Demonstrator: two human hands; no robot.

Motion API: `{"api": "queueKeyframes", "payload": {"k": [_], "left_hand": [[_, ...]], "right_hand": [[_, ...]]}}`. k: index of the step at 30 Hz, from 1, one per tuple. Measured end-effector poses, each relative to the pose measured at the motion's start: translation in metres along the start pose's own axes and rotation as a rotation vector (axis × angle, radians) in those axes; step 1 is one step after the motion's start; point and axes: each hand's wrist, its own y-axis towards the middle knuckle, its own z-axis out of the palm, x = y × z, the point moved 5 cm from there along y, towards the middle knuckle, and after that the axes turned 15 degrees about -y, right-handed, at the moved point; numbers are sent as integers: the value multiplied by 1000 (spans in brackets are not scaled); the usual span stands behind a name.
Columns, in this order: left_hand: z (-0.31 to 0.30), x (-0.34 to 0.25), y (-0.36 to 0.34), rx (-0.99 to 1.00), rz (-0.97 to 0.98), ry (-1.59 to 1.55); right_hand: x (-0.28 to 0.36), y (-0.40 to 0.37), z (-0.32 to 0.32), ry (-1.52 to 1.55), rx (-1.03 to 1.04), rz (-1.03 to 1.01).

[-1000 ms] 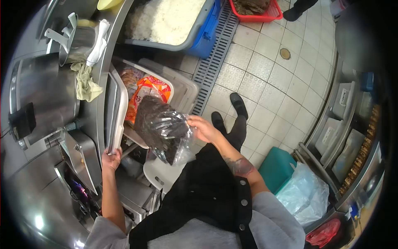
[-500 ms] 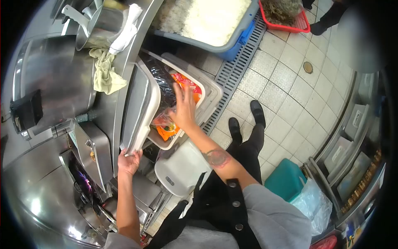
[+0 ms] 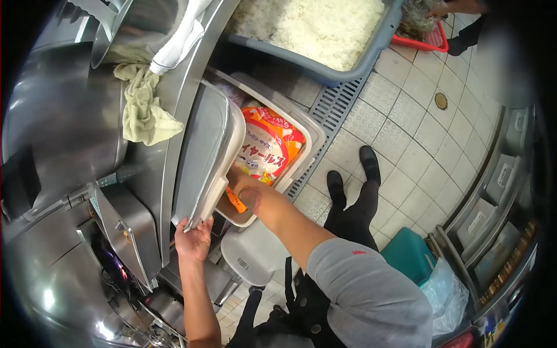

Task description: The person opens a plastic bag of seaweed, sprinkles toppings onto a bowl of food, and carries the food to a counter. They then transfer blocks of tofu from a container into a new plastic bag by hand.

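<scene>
My left hand [image 3: 194, 239] grips the lower corner of a lid [image 3: 200, 151] with a grey inner face and a cream rim, holding it tilted up beside the steel counter. Under it stands a cream plastic bin [image 3: 310, 124]. Inside the bin lies a red, orange and white printed bag [image 3: 264, 145], its lettering partly reading "CRUMBS". A smaller orange piece of packaging [image 3: 235, 200] shows near the bin's front. My right forearm [image 3: 278, 214] reaches into the bin; the right hand itself is hidden behind the lid's edge, so its fingers do not show.
A blue-grey tub [image 3: 342, 72] of white grains stands beyond the bin, by a floor drain grate [image 3: 331, 113]. A yellowish cloth [image 3: 145, 110] hangs over the counter edge [image 3: 180, 98]. A white stool [image 3: 246, 255] stands close to me. Another person's hand [image 3: 458, 7] is near a red basket [image 3: 438, 39].
My right hand has gone deeper into the bin, out of sight behind the lid. The black plastic no longer shows, and more of the printed bag is visible. My left hand keeps the lid.
</scene>
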Motion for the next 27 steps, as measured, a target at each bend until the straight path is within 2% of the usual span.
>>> {"api": "queueKeyframes", "payload": {"k": [4,6,7,10,11,12,13,14,16,20,23,24,26,27], "left_hand": [[26,22,-1,24,53,-81],[46,35,0,126,18,-133],[53,41,-6,58,30,-168],[51,38,-6,123,-19,-191],[51,38,-6,125,-27,-187],[48,34,-8,112,-19,-196],[44,31,-9,96,-3,-208],[42,29,-8,90,2,-209],[34,21,-10,65,33,-150],[33,20,-7,42,-46,-216],[34,18,-6,11,-39,-210],[32,17,-8,-17,-34,-210],[32,14,-6,-18,-55,-215],[32,15,-5,-17,-82,-228]], "right_hand": [[9,-15,4,-21,23,-7],[17,-29,1,-39,48,-18],[18,-35,0,-40,71,-27],[5,-27,-11,-71,278,-91],[-6,-20,-22,-55,274,-68],[-18,-12,-37,-29,198,-17],[-30,-1,-57,173,-213,97],[-42,1,-77,341,-642,129],[-57,25,-116,42,-557,203],[-61,35,-132,-89,-500,267],[-54,32,-129,-329,-326,345],[-53,35,-128,-323,-324,345],[-52,44,-125,-556,-314,237],[-54,45,-124,-496,-284,167]]}}
